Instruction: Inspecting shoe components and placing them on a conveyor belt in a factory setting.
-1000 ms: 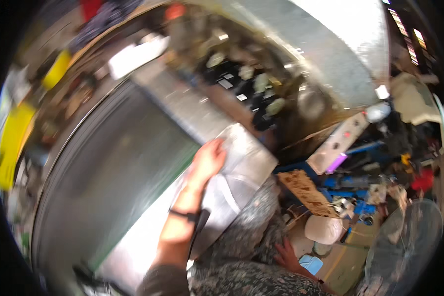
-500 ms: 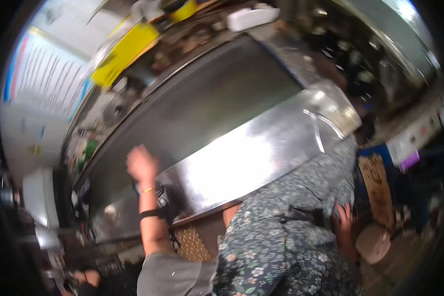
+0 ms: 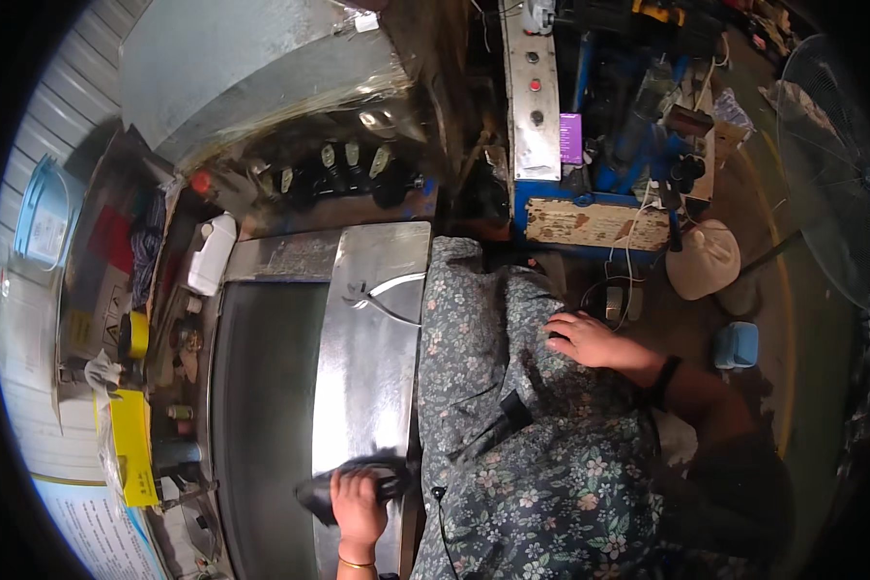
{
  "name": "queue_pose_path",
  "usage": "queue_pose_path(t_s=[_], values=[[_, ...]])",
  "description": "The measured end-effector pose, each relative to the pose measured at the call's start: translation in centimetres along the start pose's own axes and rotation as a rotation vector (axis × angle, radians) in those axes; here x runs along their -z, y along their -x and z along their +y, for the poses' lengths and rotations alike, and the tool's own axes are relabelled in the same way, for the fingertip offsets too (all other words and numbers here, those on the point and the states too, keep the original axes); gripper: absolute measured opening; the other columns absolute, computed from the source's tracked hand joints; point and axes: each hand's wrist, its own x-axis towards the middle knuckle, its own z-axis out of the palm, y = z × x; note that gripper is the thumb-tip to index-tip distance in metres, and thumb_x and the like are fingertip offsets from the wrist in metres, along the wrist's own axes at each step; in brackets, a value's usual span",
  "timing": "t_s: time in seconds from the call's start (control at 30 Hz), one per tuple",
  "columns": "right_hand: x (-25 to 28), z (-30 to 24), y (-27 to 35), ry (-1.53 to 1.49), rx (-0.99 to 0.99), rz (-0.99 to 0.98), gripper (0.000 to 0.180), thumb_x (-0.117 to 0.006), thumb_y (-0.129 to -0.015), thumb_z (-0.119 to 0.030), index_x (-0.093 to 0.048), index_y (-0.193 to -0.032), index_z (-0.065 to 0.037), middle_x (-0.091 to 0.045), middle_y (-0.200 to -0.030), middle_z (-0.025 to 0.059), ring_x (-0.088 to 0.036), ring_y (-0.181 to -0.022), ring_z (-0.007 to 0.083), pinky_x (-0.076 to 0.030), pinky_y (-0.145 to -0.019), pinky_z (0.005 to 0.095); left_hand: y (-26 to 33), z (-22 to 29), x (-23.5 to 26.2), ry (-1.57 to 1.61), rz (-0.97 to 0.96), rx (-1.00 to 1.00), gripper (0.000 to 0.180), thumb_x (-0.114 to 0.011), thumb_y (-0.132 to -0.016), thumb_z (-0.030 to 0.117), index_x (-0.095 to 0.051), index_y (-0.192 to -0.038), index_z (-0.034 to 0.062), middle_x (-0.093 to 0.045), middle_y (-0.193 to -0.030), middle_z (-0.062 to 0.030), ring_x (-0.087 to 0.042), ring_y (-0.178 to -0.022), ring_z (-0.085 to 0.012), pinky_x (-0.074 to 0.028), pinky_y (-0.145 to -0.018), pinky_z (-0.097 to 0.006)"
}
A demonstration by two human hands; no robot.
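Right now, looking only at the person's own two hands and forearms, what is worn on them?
Both forearms are bare, with no sleeves or gloves. The left hand has a thin gold-coloured bangle at the wrist. The right hand has a black band around the wrist. No rings can be made out.

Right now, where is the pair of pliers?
The pliers lie on the metal sheet, near its far end, just left of the floral shirt.

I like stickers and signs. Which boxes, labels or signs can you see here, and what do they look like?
Purple label: small rectangle on the grey control panel, top middle.
Yellow package: long flat box, left shelf.
White jug: plastic, beside the metal sheet.
Wall poster: white with blue edge, bottom left.
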Motion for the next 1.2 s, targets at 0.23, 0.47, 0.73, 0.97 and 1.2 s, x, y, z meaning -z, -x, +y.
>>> queue_pose_path(t_s=[0.23,0.47,0.73,0.97,1.2], values=[[-1.2,0.6,-1.4,0.029,0.011,0.066,0.036,-0.057,-0.092,-0.035,-0.062,-0.116,-0.008,-0.058,-0.12,0.0099,-0.055,-0.111,0.034,-0.046,-0.093,0.0428,-1.2,1.0,0.6,-0.052,-0.403,-0.28,0.053,-0.074,-0.071,0.015,-0.058,-0.121,0.0049,-0.06,-0.123,-0.0073,-0.051,-0.123,-0.0256,-0.024,-0.114,-0.054],[-2.3,0.7,-1.5,0.053,-0.079,0.038,0.039,-0.059,-0.091,-0.036,-0.06,-0.121,-0.011,-0.054,-0.124,0.011,-0.052,-0.113,0.0366,-0.045,-0.094,0.0464,-2.1,5.8,1.5,0.009,0.379,0.312,0.074,-0.076,-0.073,0.029,-0.045,-0.133,-0.0003,-0.048,-0.133,-0.0251,-0.055,-0.11,-0.0404,-0.038,-0.1,-0.056],[-1.5,0.5,-4.4,0.199,-0.004,-0.198,0.035,-0.059,-0.089,-0.032,-0.062,-0.111,-0.006,-0.062,-0.109,0.0177,-0.063,-0.096,0.0381,-0.051,-0.083,0.047,-3.2,6.7,-2.2,0.655,0.617,0.917,0.076,-0.071,-0.08,0.025,-0.033,-0.142,0.0019,-0.05,-0.119,-0.0216,-0.051,-0.087,-0.028,-0.042,-0.075,-0.043],[1.9,-12.4,-12.1,-0.408,0.357,-0.118,0.064,-0.057,-0.093,-0.047,-0.042,-0.14,-0.006,-0.058,-0.126,0.0211,-0.063,-0.105,0.0329,-0.05,-0.089,0.0425,-4.2,6.6,-1.0,1.064,0.566,0.782,0.08,-0.067,-0.086,0.022,-0.021,-0.149,0.0038,-0.051,-0.106,-0.0186,-0.047,-0.066,-0.0172,-0.046,-0.054,-0.032],[6.8,-20.1,-13.8,-0.688,0.486,0.408,0.043,-0.058,-0.096,-0.036,-0.052,-0.128,-0.008,-0.066,-0.112,0.0196,-0.065,-0.104,0.0338,-0.05,-0.088,0.039,-9.9,9.2,3.4,1.399,0.036,0.212,0.086,-0.071,-0.083,0.022,-0.02,-0.151,0.0045,-0.044,-0.137,-0.0191,-0.047,-0.115,-0.0311,-0.041,-0.091,-0.043]])
